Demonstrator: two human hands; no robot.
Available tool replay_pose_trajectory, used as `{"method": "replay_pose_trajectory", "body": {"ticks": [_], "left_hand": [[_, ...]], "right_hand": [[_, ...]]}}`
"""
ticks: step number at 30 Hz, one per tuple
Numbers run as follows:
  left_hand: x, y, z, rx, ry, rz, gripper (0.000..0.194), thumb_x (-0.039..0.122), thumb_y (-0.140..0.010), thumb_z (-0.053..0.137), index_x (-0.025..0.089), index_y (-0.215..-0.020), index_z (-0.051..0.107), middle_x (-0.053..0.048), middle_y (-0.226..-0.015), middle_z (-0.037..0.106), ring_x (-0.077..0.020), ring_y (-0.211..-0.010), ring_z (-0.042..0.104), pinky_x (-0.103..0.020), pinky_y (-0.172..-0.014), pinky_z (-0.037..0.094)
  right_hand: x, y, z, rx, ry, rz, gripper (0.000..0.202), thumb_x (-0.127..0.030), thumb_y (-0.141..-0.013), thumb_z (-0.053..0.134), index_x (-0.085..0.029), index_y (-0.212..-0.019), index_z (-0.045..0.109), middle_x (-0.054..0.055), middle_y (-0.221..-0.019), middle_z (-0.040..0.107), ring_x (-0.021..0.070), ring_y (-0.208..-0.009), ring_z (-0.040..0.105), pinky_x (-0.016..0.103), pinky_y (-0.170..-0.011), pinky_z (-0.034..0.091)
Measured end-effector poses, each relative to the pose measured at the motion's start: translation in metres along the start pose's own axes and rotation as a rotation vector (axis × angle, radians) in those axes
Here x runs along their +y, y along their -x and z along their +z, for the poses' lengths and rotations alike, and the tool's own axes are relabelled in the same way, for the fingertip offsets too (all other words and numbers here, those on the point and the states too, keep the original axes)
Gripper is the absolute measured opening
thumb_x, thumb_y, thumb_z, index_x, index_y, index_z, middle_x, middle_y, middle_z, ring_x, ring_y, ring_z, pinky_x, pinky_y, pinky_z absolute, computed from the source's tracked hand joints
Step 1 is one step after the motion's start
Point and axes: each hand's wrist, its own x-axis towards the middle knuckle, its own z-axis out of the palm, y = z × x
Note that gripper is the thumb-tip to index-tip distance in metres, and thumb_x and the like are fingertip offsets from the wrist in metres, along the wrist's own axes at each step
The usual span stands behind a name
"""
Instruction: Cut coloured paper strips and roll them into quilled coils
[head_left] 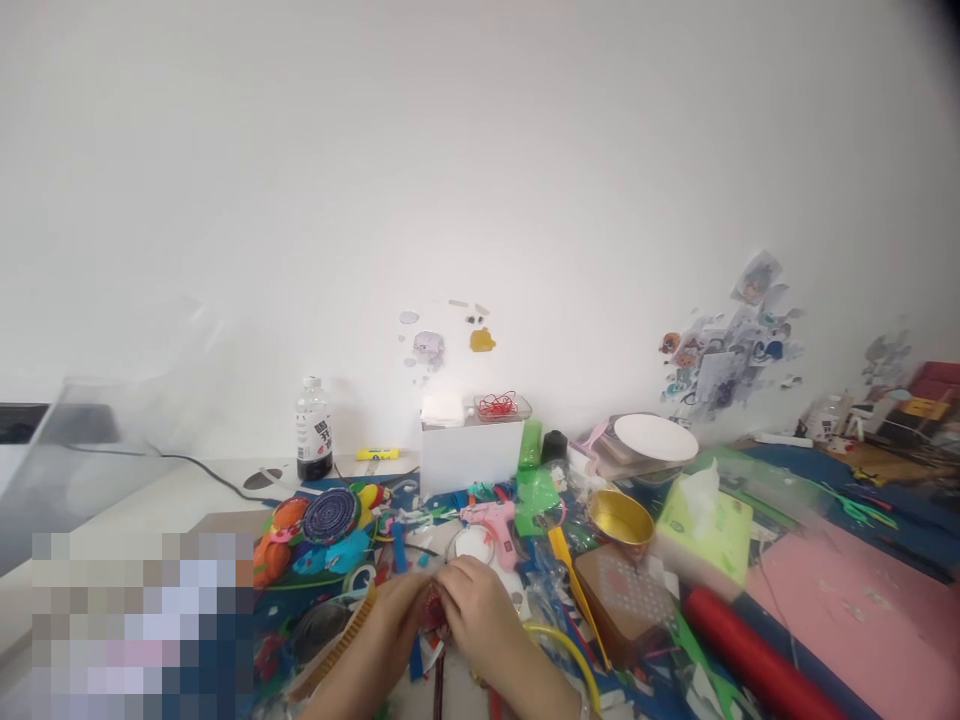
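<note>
Both my hands come together low in the middle of the head view, over the cluttered table. The fingers of my left hand (401, 605) and my right hand (474, 598) are closed around a small dark red piece (433, 610). Most of that piece is hidden by the fingers, so its kind does not show. Just beyond my hands lies a pink hot glue gun (491, 520), beside a round whitish disc (471, 545). Left of my left wrist is a strip of corrugated cardboard (345, 635).
Colourful craft pieces with a dark blue coil (330, 515) lie at the left, near a bottle (313, 430). A white box (469, 455) stands against the wall. Rightward are a gold tin (621, 520), a tissue pack (709, 530), a red roll (757, 650) and a pink sheet (870, 610).
</note>
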Motion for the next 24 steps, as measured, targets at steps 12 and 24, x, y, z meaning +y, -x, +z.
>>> {"method": "replay_pose_trajectory", "body": {"ticks": [12, 24], "left_hand": [[0.005, -0.007, -0.008, -0.055, 0.153, -0.214, 0.029, 0.042, -0.078, 0.045, 0.02, -0.079, 0.064, -0.006, -0.078, 0.07, -0.0214, -0.076, 0.064, -0.03, -0.07, 0.052], [0.005, -0.007, -0.006, -0.07, 0.213, -0.248, 0.027, 0.039, -0.079, 0.045, 0.018, -0.078, 0.061, -0.004, -0.073, 0.067, -0.0195, -0.071, 0.062, -0.026, -0.065, 0.05]], "right_hand": [[0.009, -0.005, -0.006, 0.203, -0.161, 0.161, 0.018, -0.009, -0.077, 0.04, -0.017, -0.071, 0.056, 0.001, -0.065, 0.054, 0.0132, -0.06, 0.049, 0.021, -0.056, 0.037], [0.016, -0.007, -0.008, 0.154, -0.213, 0.272, 0.018, -0.015, -0.082, 0.045, -0.017, -0.081, 0.062, 0.004, -0.077, 0.06, 0.0169, -0.074, 0.053, 0.025, -0.065, 0.039]]}}
